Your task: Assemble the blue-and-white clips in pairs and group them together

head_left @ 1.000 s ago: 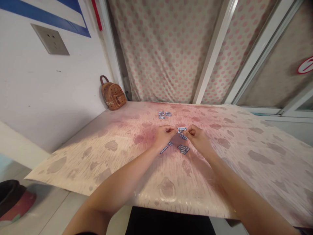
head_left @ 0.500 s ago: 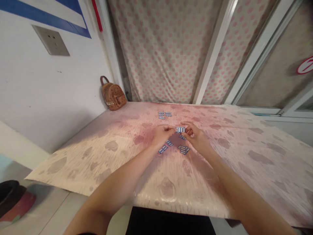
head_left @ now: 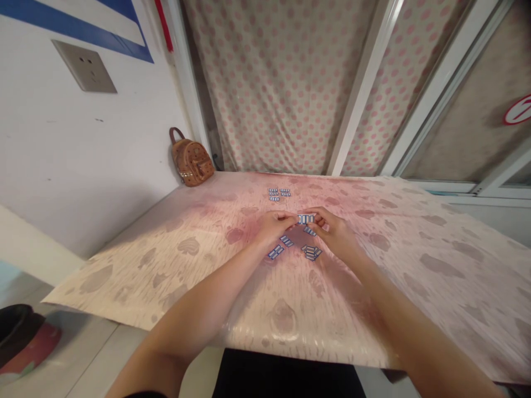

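Between my two hands, raised over the table, is a small flat blue-and-white striped piece (head_left: 306,219), too small to name more exactly. My left hand (head_left: 277,225) pinches its left end with thumb and fingers. At the right end, my right hand (head_left: 332,225) grips it between thumb and index finger. Similar pieces lie below: one striped piece (head_left: 309,231) under the right fingers, another striped piece (head_left: 286,241) by the left wrist, a blue-edged piece (head_left: 276,252) nearer me, and an overlapping pile of striped pieces (head_left: 311,252) to the right.
Farther back on the patterned tablecloth (head_left: 282,320) sits a group of several striped pieces (head_left: 274,193) in rows. A brown backpack (head_left: 192,161) leans in the corner by the wall. Behind the table hangs a dotted curtain (head_left: 274,88). A dark pot (head_left: 25,337) stands at lower left.
My right fingers have shifted slightly left along the held piece, the index finger now lying over its top edge. The left hand keeps its hold, and the pieces on the table look unchanged.
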Motion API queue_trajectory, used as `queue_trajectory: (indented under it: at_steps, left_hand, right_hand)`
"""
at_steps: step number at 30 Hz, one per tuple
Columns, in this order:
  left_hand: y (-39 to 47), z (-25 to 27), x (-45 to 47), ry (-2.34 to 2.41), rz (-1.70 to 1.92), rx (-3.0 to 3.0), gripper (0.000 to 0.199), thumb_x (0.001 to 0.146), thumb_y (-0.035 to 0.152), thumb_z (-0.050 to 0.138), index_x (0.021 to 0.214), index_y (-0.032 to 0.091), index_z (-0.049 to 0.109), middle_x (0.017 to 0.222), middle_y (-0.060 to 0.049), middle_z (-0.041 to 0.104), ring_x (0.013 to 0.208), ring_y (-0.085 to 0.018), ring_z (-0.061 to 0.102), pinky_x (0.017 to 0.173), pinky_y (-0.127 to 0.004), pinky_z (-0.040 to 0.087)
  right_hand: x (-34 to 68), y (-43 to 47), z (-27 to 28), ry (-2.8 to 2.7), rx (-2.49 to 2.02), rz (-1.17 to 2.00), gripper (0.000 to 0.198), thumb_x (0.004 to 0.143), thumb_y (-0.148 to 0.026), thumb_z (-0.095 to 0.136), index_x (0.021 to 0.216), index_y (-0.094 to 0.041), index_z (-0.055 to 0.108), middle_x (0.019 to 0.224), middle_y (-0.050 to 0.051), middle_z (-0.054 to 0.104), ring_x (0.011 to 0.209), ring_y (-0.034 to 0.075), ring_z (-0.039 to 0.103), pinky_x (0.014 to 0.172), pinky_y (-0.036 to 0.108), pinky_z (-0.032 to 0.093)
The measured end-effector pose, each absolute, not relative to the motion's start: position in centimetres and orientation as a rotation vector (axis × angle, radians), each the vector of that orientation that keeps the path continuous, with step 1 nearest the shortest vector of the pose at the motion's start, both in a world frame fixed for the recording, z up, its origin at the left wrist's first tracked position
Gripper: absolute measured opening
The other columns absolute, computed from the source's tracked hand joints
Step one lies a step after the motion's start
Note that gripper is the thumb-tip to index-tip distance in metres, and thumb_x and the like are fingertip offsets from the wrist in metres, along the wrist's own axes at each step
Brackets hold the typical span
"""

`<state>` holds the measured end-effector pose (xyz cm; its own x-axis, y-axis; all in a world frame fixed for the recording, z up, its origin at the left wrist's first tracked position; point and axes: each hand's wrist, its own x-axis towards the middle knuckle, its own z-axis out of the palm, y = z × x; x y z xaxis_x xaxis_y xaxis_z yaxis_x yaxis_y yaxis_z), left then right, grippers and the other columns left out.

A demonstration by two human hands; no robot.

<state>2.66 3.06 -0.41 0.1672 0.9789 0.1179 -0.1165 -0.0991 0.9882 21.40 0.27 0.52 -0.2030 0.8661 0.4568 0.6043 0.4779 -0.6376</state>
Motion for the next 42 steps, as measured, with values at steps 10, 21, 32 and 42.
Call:
queue_trajectory:
  at_steps: [10, 21, 32, 42]
  left_hand:
    - [3.7, -1.2, 2.4, 0.923, 1.144, 1.301, 0.018, 0.072, 0.03, 0.075, 0.074, 0.013, 0.077, 0.065, -0.003, 0.067, 0.056, -0.009, 0.049, 0.058, -0.023, 0.036]
    - [3.9, -0.2, 1.3, 1.159, 1.281, 1.322, 0.01, 0.076, 0.02, 0.07, 0.073, 0.013, 0.076, 0.067, -0.004, 0.071, 0.058, -0.011, 0.056, 0.059, -0.023, 0.039]
    - [4.0, -0.3, 1.0, 1.151, 1.289, 1.379, 0.011, 0.077, 0.021, 0.069, 0.073, 0.014, 0.076, 0.073, -0.006, 0.074, 0.064, -0.013, 0.063, 0.067, -0.025, 0.045]
    - [4.0, -0.7, 1.4, 1.231, 1.293, 1.438, 0.011, 0.077, 0.02, 0.068, 0.076, 0.014, 0.078, 0.078, -0.005, 0.075, 0.07, -0.015, 0.066, 0.065, -0.024, 0.044]
  right_hand:
    - [21.1, -0.3, 1.0, -1.935, -1.233, 0.407, 0.028, 0.091, -0.025, 0.054, 0.115, -0.025, 0.066, 0.082, 0.001, 0.067, 0.076, 0.018, 0.061, 0.073, 0.031, 0.046]
    - [22.3, 0.1, 0.8, -2.134, -1.53, 0.59, 0.018, 0.075, -0.035, 0.07, 0.078, -0.022, 0.058, 0.076, 0.001, 0.063, 0.071, 0.018, 0.059, 0.063, 0.03, 0.042]
    - [22.0, -0.5, 0.0, -2.298, -1.475, 0.712, 0.01, 0.076, -0.02, 0.061, 0.085, -0.023, 0.059, 0.077, 0.002, 0.067, 0.069, 0.018, 0.059, 0.059, 0.028, 0.04]
    - [22.1, 0.6, 0.6, -1.652, -1.342, 0.84, 0.019, 0.077, -0.036, 0.063, 0.074, -0.024, 0.049, 0.056, -0.002, 0.063, 0.052, 0.017, 0.063, 0.055, 0.029, 0.049]
